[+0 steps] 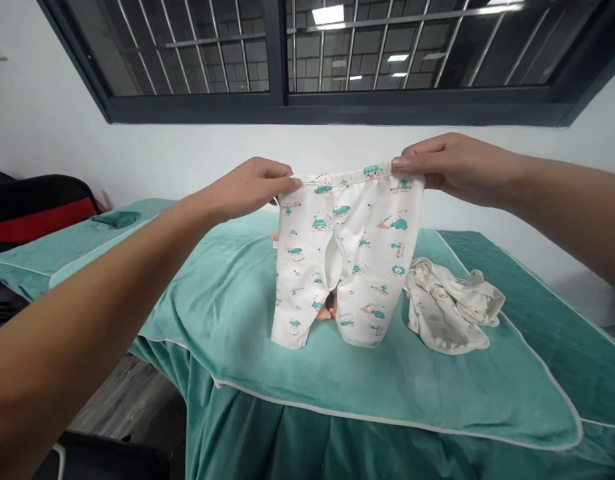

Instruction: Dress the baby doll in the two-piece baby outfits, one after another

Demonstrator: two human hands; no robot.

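Note:
White baby pants [372, 267] with a teal and pink print hang upright between my hands, an open slit showing at the crotch. My left hand [260, 183] pinches one end of the waistband. At the other end, my right hand [452, 163] grips the waistband between thumb and fingers. Behind the pants, small skin-coloured parts [324, 312] show between the legs; most of whatever they belong to is hidden. A crumpled whitish garment [450, 307] lies to the right, apart from both hands.
A light teal blanket [227, 293] with pale edging covers a bed draped in darker green cloth [297, 440]. A barred window [282, 60] is in the white wall behind. A black and red item [42, 207] stands at the left.

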